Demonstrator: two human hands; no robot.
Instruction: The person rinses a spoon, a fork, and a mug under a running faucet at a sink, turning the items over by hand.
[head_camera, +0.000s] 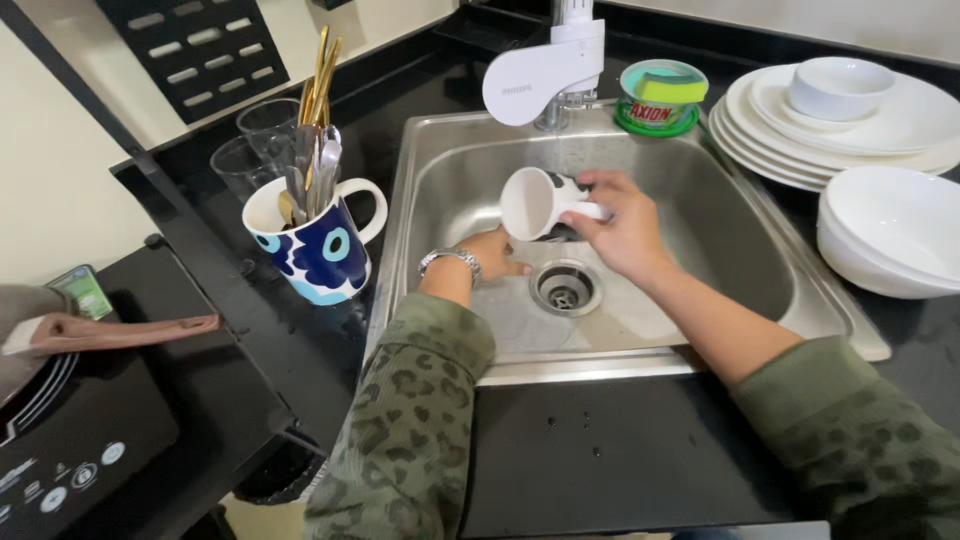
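My right hand (622, 226) grips the handle of a white mug (532, 203) with dark patches, holding it tilted on its side under the white tap (545, 72), over the steel sink (700, 215). A thin stream of water falls by the mug. My left hand (492, 255), with a metal bracelet at the wrist, rests low in the sink just under the mug's open mouth, fingers partly curled; whether it touches the mug I cannot tell. The drain (565, 288) lies right below both hands.
A blue-flowered mug (318, 245) full of cutlery stands left of the sink, with two glasses (262, 135) behind. A round green tub with a sponge (658, 95) sits by the tap. Stacked white plates with a bowl (845, 110) and white bowls (895, 230) are right. An induction hob (70, 440) is near left.
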